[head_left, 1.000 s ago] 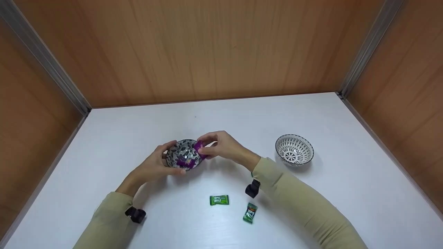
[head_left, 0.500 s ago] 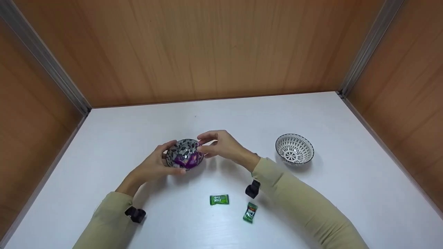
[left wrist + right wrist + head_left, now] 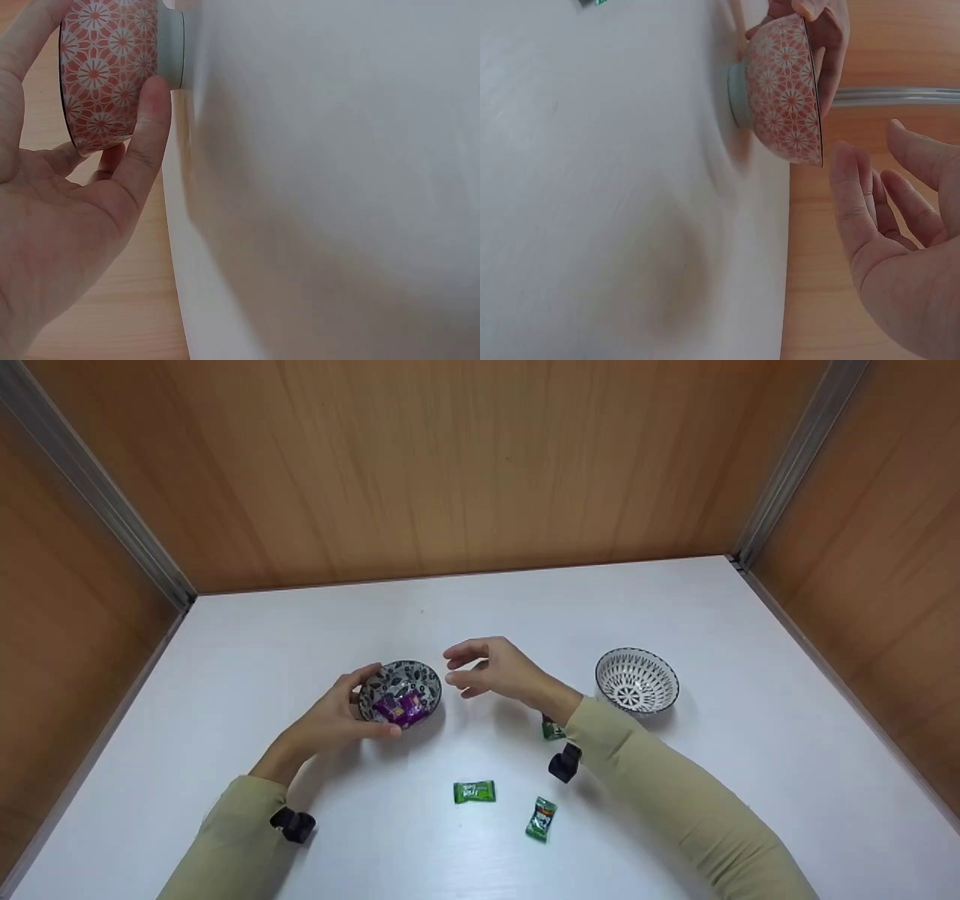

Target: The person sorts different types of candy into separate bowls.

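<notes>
A lab-like booth: wood-grain panels [image 3: 480, 465], joined by grey metal corner strips [image 3: 795, 465], wall in a white table [image 3: 300, 630] on three sides.

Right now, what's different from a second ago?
The right hand moved away to the right after letting go of a shiny purple wrapped candy, now lying in the round bowl with dark flowers inside. The left hand still holds that bowl. The white round bowl with black dashes and the two nearest green wrapped candies stayed put.
</notes>
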Tool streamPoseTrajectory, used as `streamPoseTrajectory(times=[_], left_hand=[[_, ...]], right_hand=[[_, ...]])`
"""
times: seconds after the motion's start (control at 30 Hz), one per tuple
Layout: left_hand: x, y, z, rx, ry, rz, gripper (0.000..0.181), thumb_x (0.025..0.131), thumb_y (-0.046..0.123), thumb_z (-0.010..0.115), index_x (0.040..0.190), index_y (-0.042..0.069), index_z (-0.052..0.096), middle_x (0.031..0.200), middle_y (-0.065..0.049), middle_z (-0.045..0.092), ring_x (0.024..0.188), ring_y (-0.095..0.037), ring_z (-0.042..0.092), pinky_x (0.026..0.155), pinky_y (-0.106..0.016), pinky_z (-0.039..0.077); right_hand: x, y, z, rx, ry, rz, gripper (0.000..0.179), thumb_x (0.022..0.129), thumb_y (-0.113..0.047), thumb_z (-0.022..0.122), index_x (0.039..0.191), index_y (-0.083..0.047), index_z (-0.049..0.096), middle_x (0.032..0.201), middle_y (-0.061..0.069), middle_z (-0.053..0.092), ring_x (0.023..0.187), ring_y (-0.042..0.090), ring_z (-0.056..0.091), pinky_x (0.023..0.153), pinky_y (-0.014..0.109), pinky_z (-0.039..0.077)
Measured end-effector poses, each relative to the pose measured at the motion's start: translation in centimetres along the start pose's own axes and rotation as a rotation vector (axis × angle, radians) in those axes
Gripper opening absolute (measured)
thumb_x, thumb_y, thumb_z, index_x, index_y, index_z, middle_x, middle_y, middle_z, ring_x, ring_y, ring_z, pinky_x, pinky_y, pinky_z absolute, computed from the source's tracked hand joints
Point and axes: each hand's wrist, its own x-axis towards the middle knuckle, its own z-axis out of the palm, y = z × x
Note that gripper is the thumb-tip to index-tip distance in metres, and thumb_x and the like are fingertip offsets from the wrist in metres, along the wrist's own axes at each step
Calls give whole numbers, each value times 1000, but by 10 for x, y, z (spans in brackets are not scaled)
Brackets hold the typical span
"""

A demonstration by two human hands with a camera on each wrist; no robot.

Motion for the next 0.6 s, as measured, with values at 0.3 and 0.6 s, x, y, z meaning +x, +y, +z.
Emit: streamPoseTrajectory(times=[0.3, 0.6], left_hand=[[-1, 0, 0, -43, -16, -1, 115, 71, 33, 95, 161, 15, 25, 160, -18, 23, 141, -43, 35, 117, -59, 25], [0, 0, 0, -20, -12, -1, 114, 71, 35, 94, 160, 15, 27, 160, -19, 24, 146, -43, 27, 118, -62, 20]], right_hand=[[-17, 2, -23, -49, -7, 14, 44, 92, -10, 76, 133, -2, 63, 126, 23, 62, 111, 44, 64, 83, 36, 60], [-44, 2, -55, -262, 7, 2, 49, 91, -20, 79, 136, -8, 63, 125, 8, 66, 112, 24, 62, 94, 34, 55]])
